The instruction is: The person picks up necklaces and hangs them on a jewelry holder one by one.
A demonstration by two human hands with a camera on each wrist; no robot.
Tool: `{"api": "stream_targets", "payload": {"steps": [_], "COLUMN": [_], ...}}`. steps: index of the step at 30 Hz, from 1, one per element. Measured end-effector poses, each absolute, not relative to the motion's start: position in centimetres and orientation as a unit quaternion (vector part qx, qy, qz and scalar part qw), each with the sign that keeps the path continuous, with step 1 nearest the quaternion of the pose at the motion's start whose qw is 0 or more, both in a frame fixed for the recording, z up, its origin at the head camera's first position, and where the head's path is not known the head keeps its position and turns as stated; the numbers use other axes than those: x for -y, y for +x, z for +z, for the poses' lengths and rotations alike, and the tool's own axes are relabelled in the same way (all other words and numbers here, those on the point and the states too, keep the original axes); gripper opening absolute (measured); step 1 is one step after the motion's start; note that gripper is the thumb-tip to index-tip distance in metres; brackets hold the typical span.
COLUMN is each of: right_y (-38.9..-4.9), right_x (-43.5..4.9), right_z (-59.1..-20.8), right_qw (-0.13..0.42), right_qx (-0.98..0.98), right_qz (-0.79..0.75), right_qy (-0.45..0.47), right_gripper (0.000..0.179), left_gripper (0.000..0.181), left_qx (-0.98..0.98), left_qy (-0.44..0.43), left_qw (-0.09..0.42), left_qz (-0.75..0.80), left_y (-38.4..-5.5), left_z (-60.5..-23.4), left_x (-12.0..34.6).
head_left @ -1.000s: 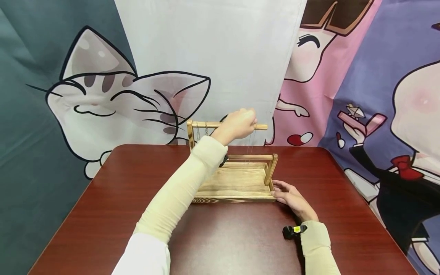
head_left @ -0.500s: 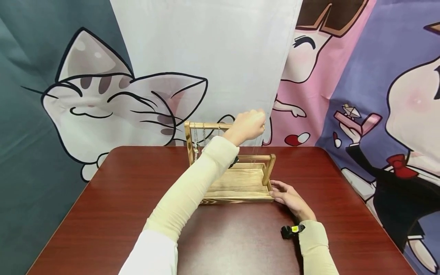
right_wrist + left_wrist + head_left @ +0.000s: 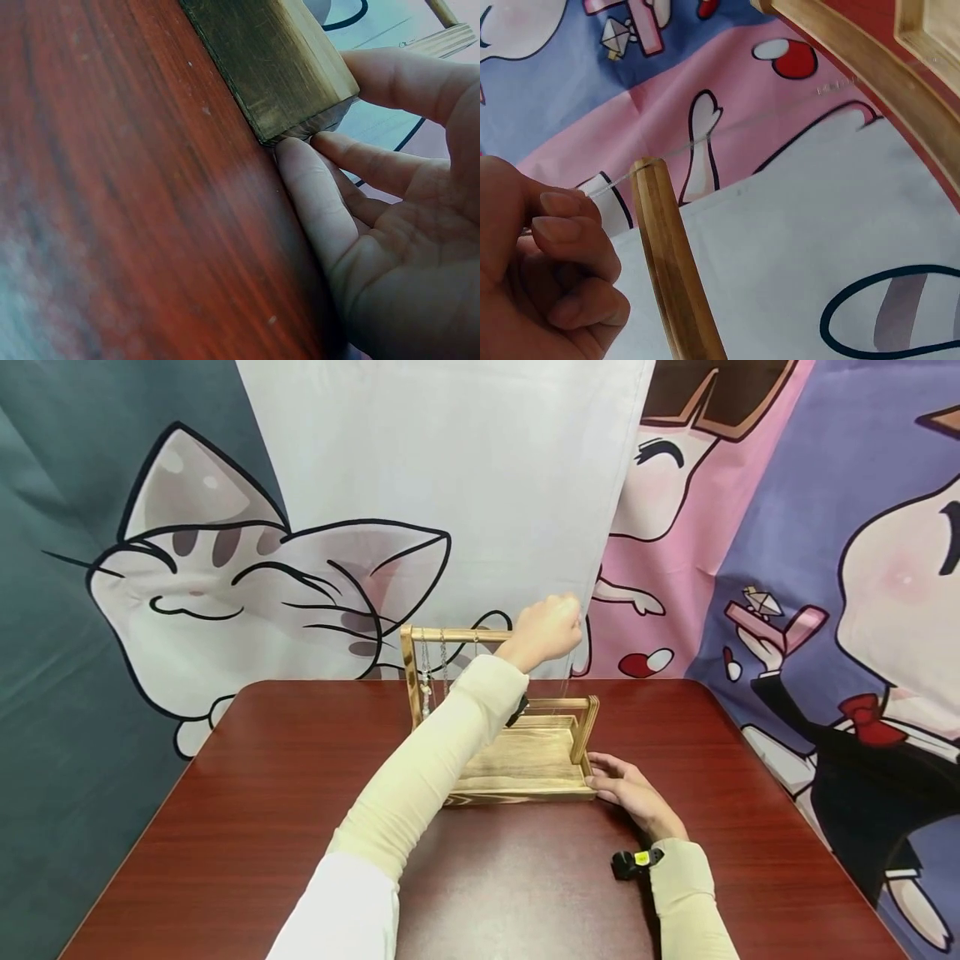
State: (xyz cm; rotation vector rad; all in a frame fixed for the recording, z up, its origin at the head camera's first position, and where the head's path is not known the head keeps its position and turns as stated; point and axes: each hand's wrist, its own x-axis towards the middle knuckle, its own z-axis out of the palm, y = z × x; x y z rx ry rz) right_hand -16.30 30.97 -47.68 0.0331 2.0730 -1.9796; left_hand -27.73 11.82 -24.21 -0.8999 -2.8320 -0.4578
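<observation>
A wooden jewelry stand (image 3: 517, 758) with a tray base, a tall upper bar and a lower bar stands on the table. My left hand (image 3: 546, 628) is raised at the right end of the upper bar. Its fingertips pinch a thin necklace chain (image 3: 694, 144), which slants past the tip of the bar (image 3: 667, 247) in the left wrist view. The forearm hides part of the stand. At the tray's right end, my right hand (image 3: 633, 793) holds the front corner, thumb low against the wooden end (image 3: 300, 75) and fingers on its far side.
Several necklaces (image 3: 426, 681) hang from the left part of the upper bar. The red-brown table (image 3: 300, 760) reaches back to a printed cartoon curtain (image 3: 450, 460). A black wrist camera (image 3: 626, 865) sits on my right wrist.
My left hand has moved right along the upper bar to its end, with the necklace chain in its fingers. More hanging necklaces show at the left. The right hand stays at the tray corner.
</observation>
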Motion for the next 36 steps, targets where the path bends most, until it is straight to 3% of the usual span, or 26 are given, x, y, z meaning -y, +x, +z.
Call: {"api": "stream_targets", "payload": {"steps": [7,19,36], "right_y": [-16.3,-16.3,-16.3], "right_x": [-31.0,-31.0,-31.1], "right_z": [-47.7,-47.8,-48.0], "right_qw": [0.139,0.135,0.133], "right_qx": [-0.717,-0.721,-0.719], "right_qz": [-0.683,-0.680,-0.682], "right_qy": [0.003,0.002,0.016], "right_gripper": [0.064,0.064,0.062], "left_gripper": [0.012,0.022,0.021], "left_qx": [0.941,0.940,0.939], "left_qy": [-0.267,-0.249,-0.216], "left_qw": [0.051,0.074,0.111], "left_qz": [-0.199,-0.222,-0.242], "left_y": [-27.9,-27.5,-26.6], "left_z": [-24.2,-24.6,-24.5], "left_x": [-10.7,-8.8,-6.9]}}
